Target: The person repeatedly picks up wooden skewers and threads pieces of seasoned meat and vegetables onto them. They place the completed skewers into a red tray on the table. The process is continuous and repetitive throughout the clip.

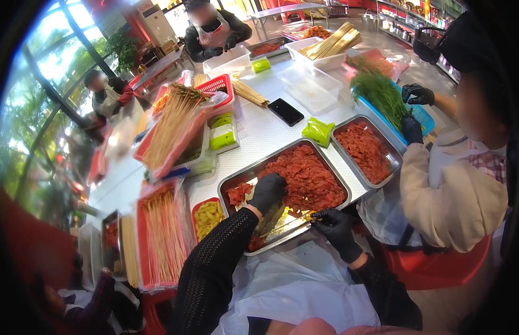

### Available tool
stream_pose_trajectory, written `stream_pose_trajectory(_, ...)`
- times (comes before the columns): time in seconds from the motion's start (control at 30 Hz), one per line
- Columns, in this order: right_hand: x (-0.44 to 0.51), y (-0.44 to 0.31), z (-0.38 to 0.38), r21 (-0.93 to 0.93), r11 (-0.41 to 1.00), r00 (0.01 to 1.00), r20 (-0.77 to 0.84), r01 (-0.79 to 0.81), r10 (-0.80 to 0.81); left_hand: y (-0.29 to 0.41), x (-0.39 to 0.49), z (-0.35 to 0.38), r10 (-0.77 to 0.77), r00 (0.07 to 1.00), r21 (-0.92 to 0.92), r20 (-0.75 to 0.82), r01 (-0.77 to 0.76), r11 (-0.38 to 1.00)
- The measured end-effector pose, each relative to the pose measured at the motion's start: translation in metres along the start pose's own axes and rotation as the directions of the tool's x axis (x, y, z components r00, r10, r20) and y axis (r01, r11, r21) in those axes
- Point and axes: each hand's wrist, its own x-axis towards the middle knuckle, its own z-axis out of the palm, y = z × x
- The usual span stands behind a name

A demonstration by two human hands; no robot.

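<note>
Before me stands a metal tray (347, 193) with a large heap of red marinated meat (305, 176) and a smaller clump at its left. My left hand (268, 193), in a black glove, is over the tray at the heap's left edge; its fingertips are hidden, so what it holds cannot be told. At the tray's near right edge is my right hand (335, 232), also black-gloved, with its fingers closed on a small yellowish piece (310, 217) and what looks like a thin skewer. Left of the tray, an orange-red container (194, 213) holds yellow-green peppers.
A second metal tray of meat (362, 150) adjoins at right, beside a co-worker handling greens over a blue basket (425, 117). Skewers lie in a red tray (144, 251) at left. A phone (286, 112) and green packet (318, 131) lie beyond. Other people sit around the table.
</note>
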Motion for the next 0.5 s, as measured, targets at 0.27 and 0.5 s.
stream_pose_trajectory(0.27,0.002,0.003,0.001,0.123,0.992,0.999,-0.016,-0.030,0.032,-0.006,-0.021,-0.027,-0.256,0.946,-0.594,0.197,0.323,0.737)
stream_pose_trajectory(0.5,0.004,0.002,0.006,0.148,0.988,0.998,0.058,-0.038,0.029,-0.017,-0.065,-0.022,-0.220,0.937,-0.319,0.271,0.303,0.898)
